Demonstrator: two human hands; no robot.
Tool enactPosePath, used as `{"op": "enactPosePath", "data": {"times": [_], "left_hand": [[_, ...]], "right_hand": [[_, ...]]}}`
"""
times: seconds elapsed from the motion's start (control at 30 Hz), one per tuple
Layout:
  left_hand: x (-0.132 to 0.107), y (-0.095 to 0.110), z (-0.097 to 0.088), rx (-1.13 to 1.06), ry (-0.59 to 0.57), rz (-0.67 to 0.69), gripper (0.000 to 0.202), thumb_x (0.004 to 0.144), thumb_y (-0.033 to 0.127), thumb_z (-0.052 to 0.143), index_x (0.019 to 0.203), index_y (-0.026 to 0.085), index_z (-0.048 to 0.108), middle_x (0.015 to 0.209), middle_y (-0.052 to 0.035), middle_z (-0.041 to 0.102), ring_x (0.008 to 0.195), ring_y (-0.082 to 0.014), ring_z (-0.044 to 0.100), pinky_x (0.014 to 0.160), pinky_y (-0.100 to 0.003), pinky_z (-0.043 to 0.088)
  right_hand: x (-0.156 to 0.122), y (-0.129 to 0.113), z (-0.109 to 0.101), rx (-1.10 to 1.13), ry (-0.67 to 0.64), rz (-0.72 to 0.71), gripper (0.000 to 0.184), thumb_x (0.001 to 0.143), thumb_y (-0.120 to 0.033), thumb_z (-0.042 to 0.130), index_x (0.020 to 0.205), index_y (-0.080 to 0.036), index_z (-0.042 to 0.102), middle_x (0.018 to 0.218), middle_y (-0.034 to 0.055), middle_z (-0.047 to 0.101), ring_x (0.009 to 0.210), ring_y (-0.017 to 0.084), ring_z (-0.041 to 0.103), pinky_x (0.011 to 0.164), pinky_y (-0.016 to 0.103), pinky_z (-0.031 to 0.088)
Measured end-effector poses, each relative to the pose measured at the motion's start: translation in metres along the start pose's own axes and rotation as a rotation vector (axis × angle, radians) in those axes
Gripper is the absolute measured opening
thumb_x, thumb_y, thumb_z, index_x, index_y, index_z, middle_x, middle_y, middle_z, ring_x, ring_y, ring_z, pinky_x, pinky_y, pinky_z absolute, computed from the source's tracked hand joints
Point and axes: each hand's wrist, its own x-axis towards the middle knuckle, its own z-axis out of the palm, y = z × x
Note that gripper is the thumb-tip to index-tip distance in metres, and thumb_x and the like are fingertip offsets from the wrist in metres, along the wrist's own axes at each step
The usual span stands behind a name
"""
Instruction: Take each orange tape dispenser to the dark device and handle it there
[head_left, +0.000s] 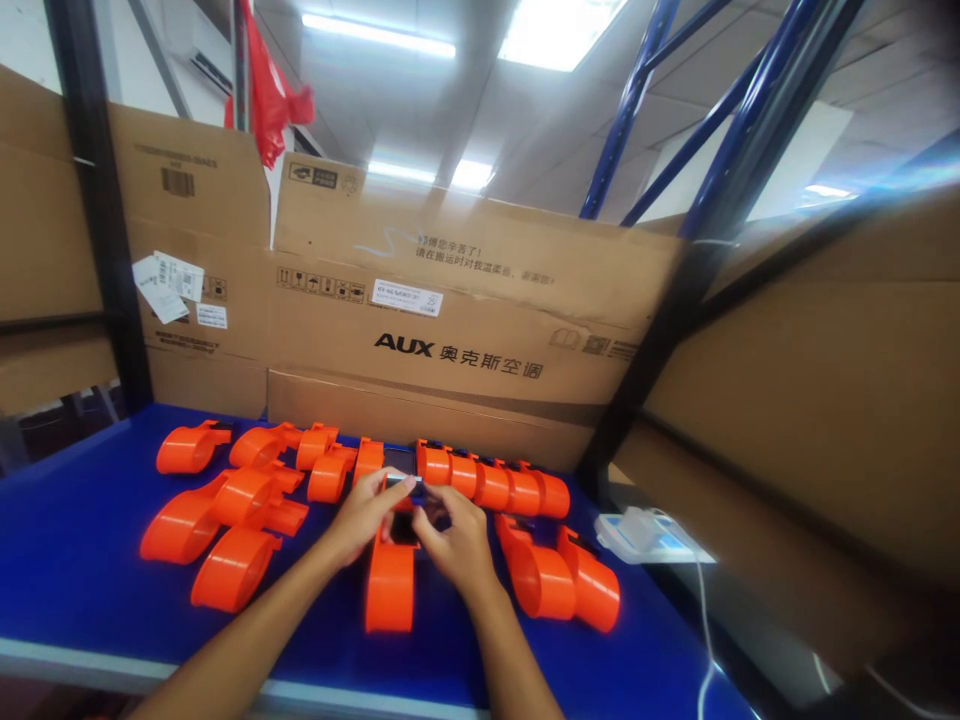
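Above the blue tabletop (315, 640), right hand (463, 540) curls in, its exact grip impossible to tell, fingertips close to the left's. Left hand (362, 518) pinches, thumb on top. Orange loop-shaped holder (390, 590) just below, long axis running away, loop end nearest; small dark device (401, 485) between the fingers, lying crosswise.

Fingers (453, 508) partly hide a small device (418, 489); labels (180, 274) toward nine o'clock blur; forearms (259, 620) are cut off at six.
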Motion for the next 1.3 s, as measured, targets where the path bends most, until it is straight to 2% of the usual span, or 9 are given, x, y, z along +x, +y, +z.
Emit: {"op": "enactPosePath", "data": {"times": [0.13,0.23,0.37,0.5,0.63,0.73,0.87,1.1,1.3], "left_hand": [[-0.002,-0.001,0.0,-0.007,-0.007,-0.011,0.041,0.077,0.056,0.068,0.091,0.018,0.063,0.047,0.0084,0.047,0.029,-0.0074,0.039,0.033,-0.021,0.038],[0.001,-0.001,-0.004,-0.068,-0.04,-0.035,0.042,0.077,0.056,0.068,0.091,0.017,0.062,0.046,0.0074,0.05,0.028,-0.0069,0.038,0.033,-0.02,0.035],[0.008,0.0,-0.011,-0.161,-0.03,-0.079,0.042,0.075,0.056,0.07,0.088,0.017,0.059,0.059,-0.0005,0.065,0.027,-0.0045,0.037,0.033,-0.02,0.029],[0.012,0.001,-0.013,-0.176,0.07,-0.07,0.042,0.072,0.054,0.072,0.086,0.017,0.058,0.068,-0.0059,0.072,0.028,-0.0043,0.039,0.034,-0.02,0.027],[0.01,0.002,-0.012,-0.187,0.088,-0.079,0.042,0.072,0.054,0.073,0.085,0.017,0.058,0.072,-0.0087,0.074,0.028,-0.0042,0.04,0.034,-0.02,0.027],[0.008,0.003,-0.011,-0.186,0.109,-0.076,0.041,0.071,0.053,0.074,0.083,0.017,0.057,0.068,-0.0074,0.073,0.029,-0.0045,0.04,0.035,-0.02,0.027],[0.008,0.002,-0.011,-0.167,0.127,-0.075,0.041,0.071,0.053,0.074,0.082,0.017,0.057,0.066,-0.0056,0.072,0.029,-0.0053,0.041,0.035,-0.021,0.029],[0.007,-0.003,-0.01,-0.103,0.096,-0.066,0.04,0.073,0.054,0.072,0.085,0.018,0.06,0.056,0.0005,0.065,0.029,-0.0064,0.041,0.035,-0.021,0.032],[0.004,-0.003,-0.008,-0.073,0.084,-0.075,0.043,0.073,0.055,0.072,0.091,0.018,0.063,0.048,0.0055,0.055,0.029,-0.0075,0.039,0.034,-0.021,0.032]], "right_hand": [[0.001,-0.005,0.002,0.098,-0.012,0.096,0.024,0.08,-0.022,0.059,0.1,-0.017,0.069,0.072,0.0012,0.069,0.06,0.014,0.063,0.058,0.023,0.053],[0.003,-0.006,-0.002,0.215,-0.012,0.169,0.02,0.085,-0.028,0.055,0.097,-0.017,0.068,0.072,0.0015,0.069,0.058,0.014,0.063,0.056,0.023,0.052],[0.007,0.0,-0.013,0.34,0.163,0.31,0.029,0.093,-0.037,0.046,0.1,-0.015,0.064,0.076,0.0057,0.072,0.056,0.016,0.063,0.052,0.025,0.052],[0.01,0.013,-0.022,0.168,0.224,0.375,0.029,0.089,-0.037,0.05,0.093,-0.015,0.068,0.078,0.0064,0.073,0.061,0.018,0.064,0.053,0.026,0.049],[0.007,0.024,-0.025,-0.139,0.13,0.394,0.021,0.082,-0.029,0.054,0.073,-0.018,0.07,0.065,0.0032,0.069,0.061,0.02,0.063,0.055,0.026,0.044],[0.002,0.026,-0.025,-0.301,0.077,0.399,0.016,0.077,-0.026,0.059,0.065,-0.02,0.068,0.059,0.0034,0.067,0.056,0.019,0.061,0.051,0.025,0.038],[-0.001,0.026,-0.025,-0.364,0.097,0.365,0.016,0.075,-0.024,0.061,0.061,-0.021,0.067,0.056,0.0044,0.067,0.052,0.018,0.059,0.048,0.024,0.034],[0.002,0.025,-0.024,-0.198,0.025,0.403,0.026,0.08,-0.026,0.051,0.059,-0.02,0.064,0.054,0.0015,0.065,0.055,0.018,0.061,0.048,0.022,0.038],[0.004,0.027,-0.024,-0.055,0.125,0.426,0.025,0.081,-0.029,0.049,0.069,-0.019,0.068,0.061,0.004,0.069,0.058,0.02,0.064,0.05,0.025,0.045]]}}
